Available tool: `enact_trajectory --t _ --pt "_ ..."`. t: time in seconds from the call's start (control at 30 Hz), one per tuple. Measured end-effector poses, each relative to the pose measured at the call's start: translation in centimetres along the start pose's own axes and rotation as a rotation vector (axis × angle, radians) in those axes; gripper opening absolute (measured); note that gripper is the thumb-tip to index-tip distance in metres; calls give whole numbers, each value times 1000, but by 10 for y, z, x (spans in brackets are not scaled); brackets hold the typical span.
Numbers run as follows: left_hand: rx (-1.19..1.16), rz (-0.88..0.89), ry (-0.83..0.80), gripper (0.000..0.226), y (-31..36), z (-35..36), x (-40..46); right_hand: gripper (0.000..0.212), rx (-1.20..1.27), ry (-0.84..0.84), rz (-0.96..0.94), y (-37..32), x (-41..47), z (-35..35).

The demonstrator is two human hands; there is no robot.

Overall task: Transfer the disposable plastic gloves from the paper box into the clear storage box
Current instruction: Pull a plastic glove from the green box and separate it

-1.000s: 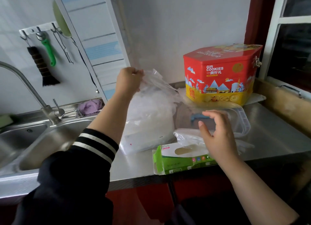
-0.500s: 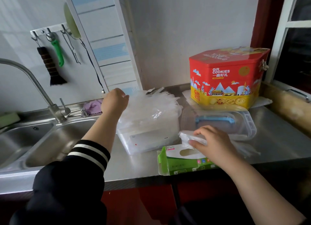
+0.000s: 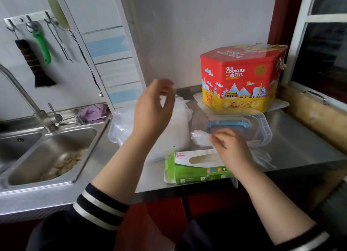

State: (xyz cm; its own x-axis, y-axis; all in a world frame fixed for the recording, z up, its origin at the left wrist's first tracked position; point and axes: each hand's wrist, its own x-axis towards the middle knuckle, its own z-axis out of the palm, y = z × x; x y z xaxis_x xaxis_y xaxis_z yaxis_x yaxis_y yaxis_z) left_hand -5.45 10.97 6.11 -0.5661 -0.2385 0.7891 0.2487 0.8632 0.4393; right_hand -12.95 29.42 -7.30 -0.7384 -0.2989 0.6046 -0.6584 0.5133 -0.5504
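Since a moment ago the left hand has lifted, fingers loose and empty, off the clear storage box heaped with filmy gloves, while the right hand pinches a crumpled translucent glove above the green paper box.

Your paper box lies under your right grip; the storage box is to its left, the lid behind.

Your paper box is green and white; at two o'clock from it sits a red and yellow cookie tin. The lid carries a blue handle. Your sleeve is black with white stripes. At ten o'clock lies a purple cloth.
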Motion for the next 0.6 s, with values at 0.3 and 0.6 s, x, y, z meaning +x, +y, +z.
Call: enact_trajectory --t 0.3,0.6 --pt "258 -175 -557 32 29 29 -37 6 464 87 177 -7 3 -9" --pt "-267 -544 -371 27 10 65 -75 14 403 -7 140 -9 3 -11"
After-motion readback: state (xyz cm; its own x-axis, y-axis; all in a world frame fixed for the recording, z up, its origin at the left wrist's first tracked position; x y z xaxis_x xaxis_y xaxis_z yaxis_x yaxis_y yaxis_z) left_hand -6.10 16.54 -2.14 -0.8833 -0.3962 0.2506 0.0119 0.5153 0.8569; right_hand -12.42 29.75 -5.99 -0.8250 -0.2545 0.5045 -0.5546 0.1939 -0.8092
